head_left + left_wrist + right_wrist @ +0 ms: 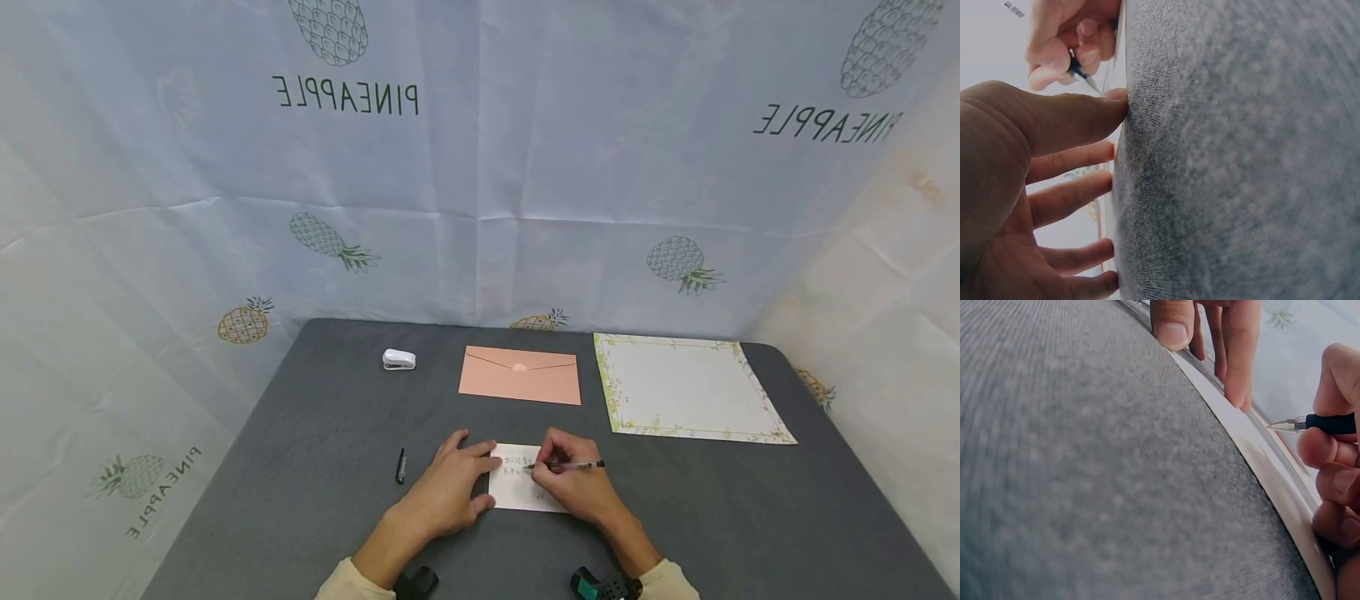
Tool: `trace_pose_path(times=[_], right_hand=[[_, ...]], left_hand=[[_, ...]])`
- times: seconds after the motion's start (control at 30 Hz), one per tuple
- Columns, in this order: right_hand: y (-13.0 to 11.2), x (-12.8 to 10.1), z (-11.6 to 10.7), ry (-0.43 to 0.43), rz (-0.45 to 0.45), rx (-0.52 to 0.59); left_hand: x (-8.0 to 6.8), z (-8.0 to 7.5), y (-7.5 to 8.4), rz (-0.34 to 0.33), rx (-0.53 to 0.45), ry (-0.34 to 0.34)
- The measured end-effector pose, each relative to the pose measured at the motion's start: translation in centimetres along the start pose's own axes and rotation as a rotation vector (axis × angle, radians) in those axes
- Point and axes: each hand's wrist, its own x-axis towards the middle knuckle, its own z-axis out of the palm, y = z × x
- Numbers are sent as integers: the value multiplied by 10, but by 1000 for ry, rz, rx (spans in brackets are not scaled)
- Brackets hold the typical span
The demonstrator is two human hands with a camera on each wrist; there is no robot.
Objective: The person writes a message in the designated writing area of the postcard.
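Observation:
A small white card with lines of handwriting lies on the dark grey table. My right hand grips a pen with a clear barrel and black ends, and its tip is at the written lines. The metal pen tip and dark grip also show in the right wrist view, where the pen sits between thumb and fingers. My left hand is spread out, its fingertips and thumb resting on the card's left edge. Part of the card lies hidden under the right hand.
A black pen cap lies left of the left hand. Behind the card are a white stapler and a pink envelope. A large white sheet with a floral border lies at the back right. A pineapple-print curtain hangs behind the table.

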Motion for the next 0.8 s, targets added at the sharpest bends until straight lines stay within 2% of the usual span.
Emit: trace_pose_path(times=[0.37,0.8], right_hand=[[2,-1,-1,5,12,-14],[0,-1,1,-30,19,-17]], left_hand=[[0,-1,0,-2,0,3],[-1,0,-1,-7,9,0]])
